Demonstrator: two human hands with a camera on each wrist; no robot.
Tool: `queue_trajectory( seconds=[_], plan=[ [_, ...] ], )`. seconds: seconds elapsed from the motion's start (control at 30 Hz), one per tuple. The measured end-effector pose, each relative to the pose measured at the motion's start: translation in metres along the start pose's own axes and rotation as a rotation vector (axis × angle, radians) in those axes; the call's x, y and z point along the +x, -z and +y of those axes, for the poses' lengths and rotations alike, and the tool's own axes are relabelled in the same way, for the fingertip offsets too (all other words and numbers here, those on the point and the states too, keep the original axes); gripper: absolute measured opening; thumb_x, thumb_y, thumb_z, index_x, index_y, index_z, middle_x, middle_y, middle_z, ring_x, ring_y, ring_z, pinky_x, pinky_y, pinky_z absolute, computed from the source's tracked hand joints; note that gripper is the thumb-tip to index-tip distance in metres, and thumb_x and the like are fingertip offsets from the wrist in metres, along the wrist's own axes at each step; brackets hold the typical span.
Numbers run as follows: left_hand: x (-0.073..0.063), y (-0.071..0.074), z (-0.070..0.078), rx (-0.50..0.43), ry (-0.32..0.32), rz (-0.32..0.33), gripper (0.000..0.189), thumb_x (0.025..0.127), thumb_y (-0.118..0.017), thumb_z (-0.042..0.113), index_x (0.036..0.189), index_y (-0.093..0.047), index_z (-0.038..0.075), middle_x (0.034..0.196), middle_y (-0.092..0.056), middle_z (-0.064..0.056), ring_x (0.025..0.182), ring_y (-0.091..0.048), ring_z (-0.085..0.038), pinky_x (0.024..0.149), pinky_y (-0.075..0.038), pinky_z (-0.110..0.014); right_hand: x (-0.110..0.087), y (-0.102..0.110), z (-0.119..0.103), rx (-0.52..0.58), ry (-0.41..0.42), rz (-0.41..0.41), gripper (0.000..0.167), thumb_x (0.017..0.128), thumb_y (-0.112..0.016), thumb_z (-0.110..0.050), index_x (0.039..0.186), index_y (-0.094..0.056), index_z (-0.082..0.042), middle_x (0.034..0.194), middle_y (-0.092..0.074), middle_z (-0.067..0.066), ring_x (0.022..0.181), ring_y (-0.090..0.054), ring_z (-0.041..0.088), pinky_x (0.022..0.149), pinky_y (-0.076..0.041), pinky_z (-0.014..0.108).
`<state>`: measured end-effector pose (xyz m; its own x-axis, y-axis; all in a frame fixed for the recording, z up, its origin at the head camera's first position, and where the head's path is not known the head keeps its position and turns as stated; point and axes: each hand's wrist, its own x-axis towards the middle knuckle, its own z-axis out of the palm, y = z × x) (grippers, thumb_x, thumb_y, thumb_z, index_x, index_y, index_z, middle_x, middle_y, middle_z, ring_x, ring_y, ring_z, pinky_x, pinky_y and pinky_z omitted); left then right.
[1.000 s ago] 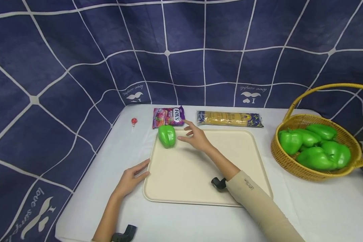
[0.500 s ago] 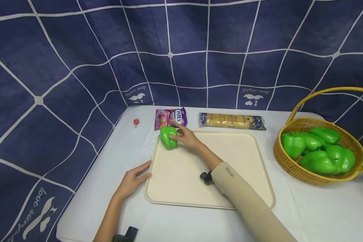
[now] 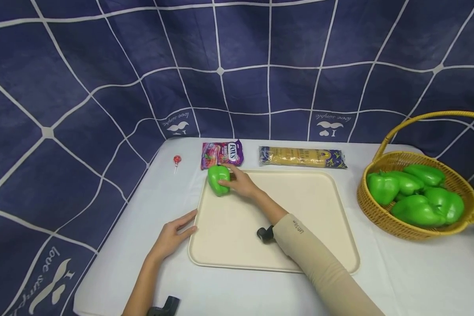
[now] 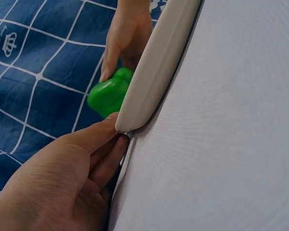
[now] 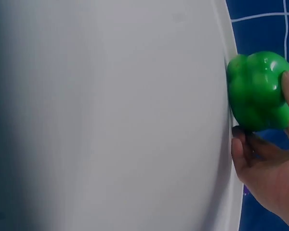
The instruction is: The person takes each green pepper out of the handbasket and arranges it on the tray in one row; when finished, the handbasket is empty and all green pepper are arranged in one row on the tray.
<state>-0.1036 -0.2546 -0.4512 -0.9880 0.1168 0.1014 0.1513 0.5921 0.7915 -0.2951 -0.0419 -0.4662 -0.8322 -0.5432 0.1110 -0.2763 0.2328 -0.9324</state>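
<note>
A green bell pepper [image 3: 218, 180] lies at the far left corner of the cream tray [image 3: 260, 237]. My right hand [image 3: 242, 182] holds it from the right, thumb on the near side and fingers on the far side. In the right wrist view, the thumb presses the glossy bell pepper [image 5: 257, 91] and the other fingers reach below it by the rim. My left hand [image 3: 171, 237] rests against the tray's left edge, fingers extended. The left wrist view has the left hand's fingertips touching the tray edge [image 4: 144, 91], with the bell pepper [image 4: 108, 96] beyond it.
A yellow wicker basket [image 3: 379, 223] with several green bell peppers [image 3: 418, 212] stands right of the tray. Behind the tray lie a purple candy bag [image 3: 222, 153] and a pasta packet [image 3: 302, 157]. A red lollipop [image 3: 177, 159] lies at the far left.
My right hand has moved left to the bell pepper, and its thumb and fingers have closed on it. My left hand has stayed at the tray's edge.
</note>
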Motion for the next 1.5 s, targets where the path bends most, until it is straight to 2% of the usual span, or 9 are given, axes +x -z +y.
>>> queue_trajectory(
  seconds=[0.17,0.3,0.43,0.57,0.83,0.93,1.1,1.33,1.5],
  plan=[
    [0.0,0.0,-0.001,-0.013,0.012,0.002,0.046,0.087,-0.064,0.013,0.13,-0.051,0.002,0.134,-0.048,-0.01,0.125,-0.043,-0.026,0.104,-0.034,-0.036,-0.002,-0.005,-0.005,0.051,0.044,0.022,0.068,0.08,-0.073,-0.015,0.139,-0.037,-0.012,0.128,-0.051,0.017,0.11,-0.056,0.03,0.087,-0.051,0.032],
    [0.0,0.0,-0.003,-0.02,0.005,0.004,0.046,0.087,-0.064,0.013,0.13,-0.051,0.002,0.134,-0.048,-0.01,0.125,-0.043,-0.027,0.104,-0.034,-0.037,-0.003,-0.01,-0.007,0.089,0.08,0.03,0.076,0.077,-0.075,-0.008,0.141,-0.034,-0.008,0.135,-0.042,0.017,0.111,-0.054,0.034,0.087,-0.051,0.028],
    [0.001,0.0,-0.005,-0.022,-0.006,-0.001,0.046,0.087,-0.064,0.013,0.13,-0.051,0.001,0.134,-0.048,-0.01,0.125,-0.042,-0.027,0.104,-0.034,-0.036,-0.004,-0.012,-0.01,-0.004,0.093,0.051,0.088,0.073,-0.079,-0.012,0.145,-0.027,-0.007,0.135,-0.036,0.018,0.114,-0.051,0.034,0.093,-0.048,0.028],
    [0.001,0.0,-0.005,-0.018,-0.014,0.003,0.046,0.087,-0.064,0.012,0.13,-0.051,0.001,0.134,-0.048,-0.011,0.125,-0.043,-0.027,0.104,-0.034,-0.036,-0.007,-0.014,-0.011,-0.084,0.093,0.075,0.093,0.07,-0.081,-0.016,0.145,-0.026,-0.007,0.133,-0.035,0.016,0.117,-0.047,0.032,0.099,-0.043,0.033],
    [0.002,-0.001,-0.004,0.009,-0.008,0.005,0.046,0.087,-0.064,0.013,0.13,-0.051,0.001,0.134,-0.048,-0.011,0.125,-0.043,-0.028,0.103,-0.035,-0.038,-0.013,-0.021,-0.009,-0.06,0.155,0.04,0.09,0.066,-0.083,-0.005,0.137,-0.027,-0.007,0.134,-0.04,0.013,0.116,-0.049,0.031,0.098,-0.043,0.033],
    [0.004,-0.003,-0.018,0.008,-0.011,0.016,0.047,0.087,-0.065,0.015,0.13,-0.051,0.004,0.134,-0.048,-0.009,0.125,-0.043,-0.028,0.104,-0.034,-0.04,-0.014,-0.025,-0.012,-0.119,0.208,0.012,0.092,0.066,-0.083,-0.008,0.138,-0.025,-0.004,0.133,-0.04,0.015,0.117,-0.048,0.03,0.101,-0.041,0.034],
    [0.007,-0.008,-0.041,0.008,-0.014,0.023,0.049,0.086,-0.065,0.026,0.131,-0.052,0.013,0.135,-0.048,-0.002,0.125,-0.043,-0.023,0.104,-0.035,-0.038,-0.015,-0.034,-0.015,-0.228,0.237,-0.013,0.093,0.07,-0.082,-0.017,0.141,-0.024,-0.004,0.135,-0.037,0.012,0.121,-0.043,0.023,0.104,-0.036,0.032],
    [0.007,-0.009,-0.043,0.003,0.017,0.016,0.05,0.086,-0.065,0.031,0.132,-0.051,0.017,0.136,-0.047,0.004,0.126,-0.042,-0.017,0.104,-0.035,-0.036,-0.014,-0.042,-0.016,-0.252,0.25,-0.001,0.092,0.07,-0.082,-0.023,0.141,-0.025,-0.005,0.139,-0.037,0.012,0.128,-0.037,0.023,0.11,-0.026,0.031],
    [0.007,-0.009,-0.041,0.013,0.03,0.017,0.049,0.086,-0.065,0.028,0.132,-0.051,0.018,0.136,-0.047,0.005,0.126,-0.042,-0.016,0.104,-0.035,-0.035,-0.014,-0.043,-0.015,-0.245,0.256,0.004,0.092,0.07,-0.082,-0.022,0.14,-0.025,-0.006,0.138,-0.039,0.012,0.128,-0.038,0.023,0.11,-0.027,0.032]
  ],
)
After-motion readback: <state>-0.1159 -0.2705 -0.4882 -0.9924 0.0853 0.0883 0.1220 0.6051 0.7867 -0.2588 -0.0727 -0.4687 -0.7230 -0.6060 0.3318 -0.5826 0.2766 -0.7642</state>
